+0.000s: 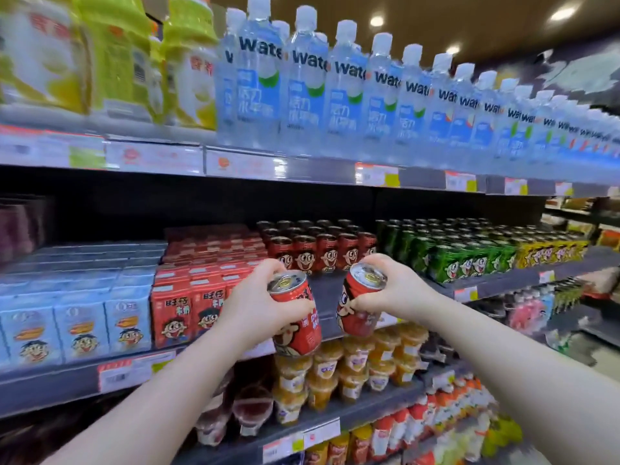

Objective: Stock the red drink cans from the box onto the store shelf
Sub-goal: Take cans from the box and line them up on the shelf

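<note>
Restocking the drinks aisle.
The left hand (256, 305) curls its fingers round a red can (297, 322); the right hand (394, 290) grips the other can (359, 308); shelved cans (322, 251) stand just beyond the fingertips.

Item: your body, head view. Left hand (258, 307) and right hand (392, 292): bare, slim fingers. Left forearm (161, 394) and right forearm (503, 360): bare right down to the lower edge of view, smooth outline. Finer detail on your fingers is blurred.
</note>
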A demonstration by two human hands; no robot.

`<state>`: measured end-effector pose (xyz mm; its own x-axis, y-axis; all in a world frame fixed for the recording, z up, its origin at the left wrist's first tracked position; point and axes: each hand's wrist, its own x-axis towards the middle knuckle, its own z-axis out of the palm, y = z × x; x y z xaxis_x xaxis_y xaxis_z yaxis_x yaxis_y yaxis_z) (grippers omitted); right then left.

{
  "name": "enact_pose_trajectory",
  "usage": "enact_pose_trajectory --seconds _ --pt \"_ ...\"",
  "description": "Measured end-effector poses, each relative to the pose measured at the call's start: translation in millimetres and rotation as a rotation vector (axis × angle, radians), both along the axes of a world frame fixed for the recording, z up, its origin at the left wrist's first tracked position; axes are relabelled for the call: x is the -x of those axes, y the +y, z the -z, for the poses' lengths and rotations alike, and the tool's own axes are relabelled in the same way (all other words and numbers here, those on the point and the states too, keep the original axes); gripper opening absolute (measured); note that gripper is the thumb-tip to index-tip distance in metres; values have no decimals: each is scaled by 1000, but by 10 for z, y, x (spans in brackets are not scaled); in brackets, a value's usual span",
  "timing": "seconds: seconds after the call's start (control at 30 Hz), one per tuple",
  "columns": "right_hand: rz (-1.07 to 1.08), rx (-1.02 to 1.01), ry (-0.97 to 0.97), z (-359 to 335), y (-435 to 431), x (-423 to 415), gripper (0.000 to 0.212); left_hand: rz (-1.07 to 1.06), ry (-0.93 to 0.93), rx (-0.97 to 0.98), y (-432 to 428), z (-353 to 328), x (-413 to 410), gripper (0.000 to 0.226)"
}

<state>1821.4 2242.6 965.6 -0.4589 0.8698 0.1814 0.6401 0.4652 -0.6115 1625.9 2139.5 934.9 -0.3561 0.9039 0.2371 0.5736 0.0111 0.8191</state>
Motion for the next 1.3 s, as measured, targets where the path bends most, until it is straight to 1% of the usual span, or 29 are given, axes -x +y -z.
enact_pose_trajectory --seconds 0.07,0.13,0.23,0.3,0.37,0.47,0.6,0.67,0.73,0.83,0.97,1.03,1.1,1.23,1.3 --pt "-49 -13 -46 3 301 165 71 -24 3 8 108 -6 62 47" --pt "-92 -38 -114 1 609 339 77 -63 14 3 180 -23 131 44" --pt "-174 -74 -184 14 1050 634 82 -167 24 -29 258 -72 219 44" --pt "-242 -125 -245 52 1312 813 83 -252 18 -47 293 -89 244 52" --pt "-343 -141 -282 96 1538 990 78 -353 -8 -66 322 -93 253 56" --pt "-525 -175 -385 113 1754 1220 68 -499 -55 -75 353 -75 221 61" --pt "-714 -279 -534 95 1952 1457 83 -635 -42 -96 383 -19 108 67" --pt "-797 -311 -573 84 2027 1532 86 -686 -66 -109 394 8 49 61" --pt "-847 -337 -608 66 2057 1557 87 -716 -77 -111 425 12 -20 61" --pt "-836 -372 -593 69 2074 1555 89 -740 -52 -98 516 -24 -93 59" --pt "-799 -455 -515 115 2083 1536 78 -739 -11 -102 635 -102 -148 67" --pt "-785 -466 -494 135 2088 1542 75 -736 4 -99 675 -129 -165 62" --pt "-782 -454 -476 172 2094 1544 75 -717 9 -96 713 -150 -172 55" --pt "-764 -345 -371 191 2146 1412 79 -644 19 -78 861 -197 -185 57" --pt "-716 -316 -306 153 2223 1272 74 -573 28 -67 1007 -231 -233 55"
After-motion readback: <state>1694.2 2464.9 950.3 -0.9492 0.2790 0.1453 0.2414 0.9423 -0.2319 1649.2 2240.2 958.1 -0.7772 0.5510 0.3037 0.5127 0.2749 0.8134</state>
